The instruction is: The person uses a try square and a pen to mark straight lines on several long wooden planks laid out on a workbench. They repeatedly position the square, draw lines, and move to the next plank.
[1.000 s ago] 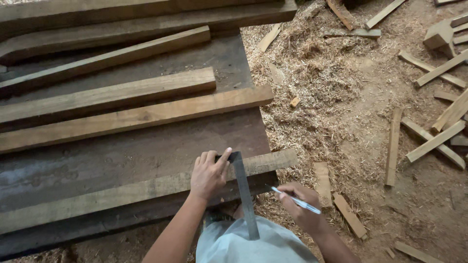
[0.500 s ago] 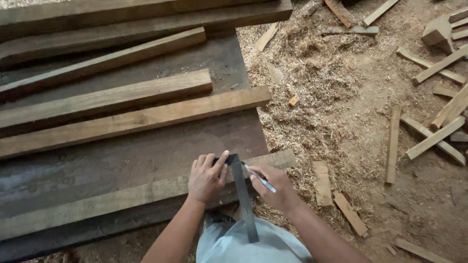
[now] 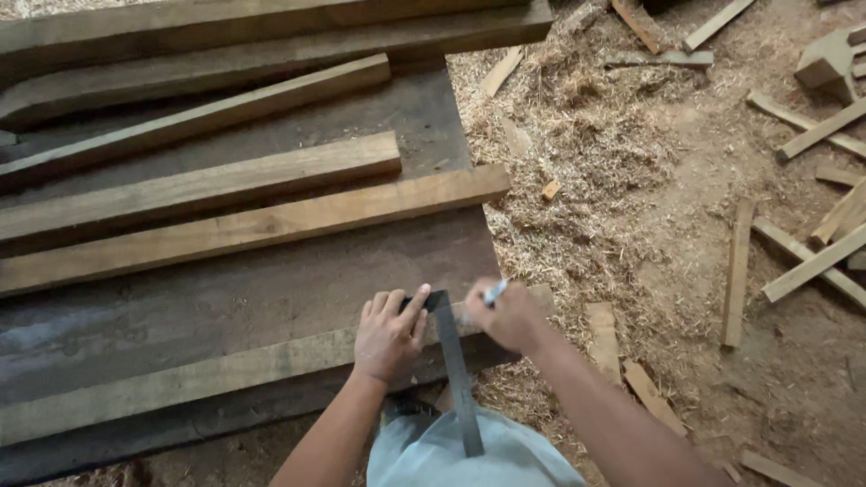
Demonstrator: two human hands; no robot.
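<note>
Right hand closed around a pen, tip down beside the square, on the nearest plank. Left hand spread flat, not gripping, pressing the square's upper end onto the plank near its right end. Blade running back toward the body, over the plank's near edge. Plank lying along the front of the dark bench; three more planks farther back, well apart from the hands. Sawdust and offcuts on the floor to the right. To mark well, probably: keep the stock tight against the near edge, press down firmly, hold the pen against the blade, draw in one stroke
</note>
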